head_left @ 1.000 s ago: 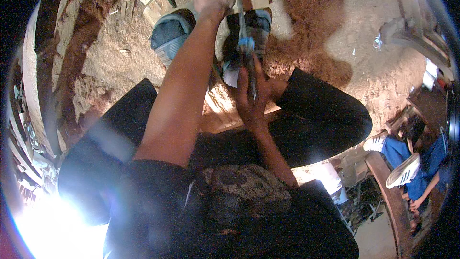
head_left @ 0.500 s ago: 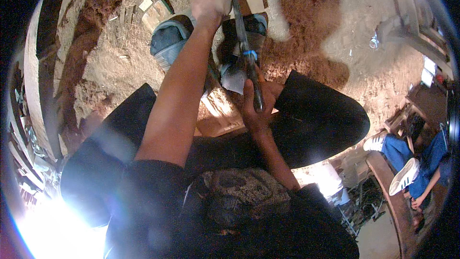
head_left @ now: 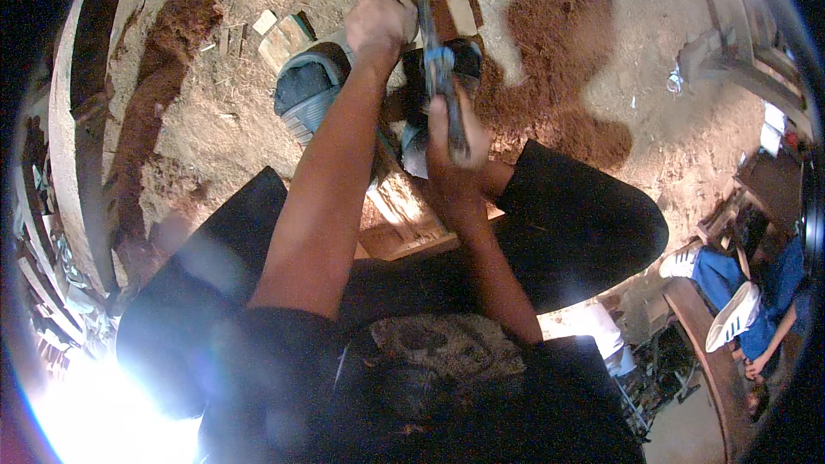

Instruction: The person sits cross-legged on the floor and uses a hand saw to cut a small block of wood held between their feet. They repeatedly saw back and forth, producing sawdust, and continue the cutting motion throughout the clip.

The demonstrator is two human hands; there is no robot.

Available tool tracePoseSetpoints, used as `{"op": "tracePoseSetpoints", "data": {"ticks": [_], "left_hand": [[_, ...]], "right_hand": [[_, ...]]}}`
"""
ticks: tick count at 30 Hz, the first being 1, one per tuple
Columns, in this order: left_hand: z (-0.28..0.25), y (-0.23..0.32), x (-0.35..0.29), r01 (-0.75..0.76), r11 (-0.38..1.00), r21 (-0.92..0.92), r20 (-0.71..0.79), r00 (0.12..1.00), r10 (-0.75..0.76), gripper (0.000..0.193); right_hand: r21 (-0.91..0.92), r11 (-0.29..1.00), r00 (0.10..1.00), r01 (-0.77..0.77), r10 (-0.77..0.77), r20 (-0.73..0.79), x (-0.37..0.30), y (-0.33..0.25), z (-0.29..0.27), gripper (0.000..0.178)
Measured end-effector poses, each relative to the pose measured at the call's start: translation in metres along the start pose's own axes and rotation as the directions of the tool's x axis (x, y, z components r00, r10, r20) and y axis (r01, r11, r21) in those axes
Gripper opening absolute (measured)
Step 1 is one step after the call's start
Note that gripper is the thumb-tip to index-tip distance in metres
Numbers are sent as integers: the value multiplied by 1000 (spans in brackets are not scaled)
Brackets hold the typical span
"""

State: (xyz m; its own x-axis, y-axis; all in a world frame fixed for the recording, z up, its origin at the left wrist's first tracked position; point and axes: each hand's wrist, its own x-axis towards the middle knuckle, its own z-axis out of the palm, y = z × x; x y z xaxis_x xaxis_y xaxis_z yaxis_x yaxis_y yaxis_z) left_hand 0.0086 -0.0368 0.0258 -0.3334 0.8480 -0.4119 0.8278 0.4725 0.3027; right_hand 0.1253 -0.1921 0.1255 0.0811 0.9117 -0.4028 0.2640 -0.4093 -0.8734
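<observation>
A long, narrow tool (head_left: 443, 82) runs away from our right hand (head_left: 458, 133) and passes just beside the right edge of our left hand (head_left: 375, 24), its far end leaving the top of the view. We have the right hand clamped on the tool's dark handle, thumb on one side and fingers on the other, with a blue band (head_left: 439, 60) just beyond the fingertips. Our left hand is farther out, apart from the right one, and looks curled; we cannot tell whether it grips anything or touches the tool.

Just past the right hand, partly behind the tool, we see a dark shoe (head_left: 464, 56); to the left of the left hand and nearer to us is a blue-grey shoe (head_left: 309, 94). A pale wood block (head_left: 461, 15) lies to the right of the left hand, beyond the tool, and a wood offcut (head_left: 282, 43) lies to that hand's left. Reddish-brown sawdust (head_left: 559, 51) spreads to the right of both hands. Nearer to us than either hand, a board (head_left: 408, 239) crosses between our dark-clad legs (head_left: 593, 223). Well off to the right of our hands, we see a co-worker's blue trousers (head_left: 720, 275) and pale striped shoe (head_left: 733, 318).
</observation>
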Motion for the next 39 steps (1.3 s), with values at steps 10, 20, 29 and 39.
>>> {"op": "tracePoseSetpoints", "data": {"ticks": [10, 20, 29, 39], "left_hand": [[13, -8, 6, 12, 1000, 10, 28, 1000, -13, 54], [15, -2, 6, 5, 1000, -4, 24, 1000, -5, 56], [9, 7, 3, 65, 997, -33, 7, 998, -64, 57], [9, -4, 19, 56, 998, -25, 18, 998, -55, 60]], "right_hand": [[-112, 973, 974, 203, -212, -78, -13, 27, 3, 41], [-96, 985, 989, 147, -147, 7, -21, 41, -2, 46], [-110, 977, 976, 182, -192, -98, -48, 50, 9, 52], [-188, 964, 982, 186, -190, -3, -42, 58, -14, 49]]}}
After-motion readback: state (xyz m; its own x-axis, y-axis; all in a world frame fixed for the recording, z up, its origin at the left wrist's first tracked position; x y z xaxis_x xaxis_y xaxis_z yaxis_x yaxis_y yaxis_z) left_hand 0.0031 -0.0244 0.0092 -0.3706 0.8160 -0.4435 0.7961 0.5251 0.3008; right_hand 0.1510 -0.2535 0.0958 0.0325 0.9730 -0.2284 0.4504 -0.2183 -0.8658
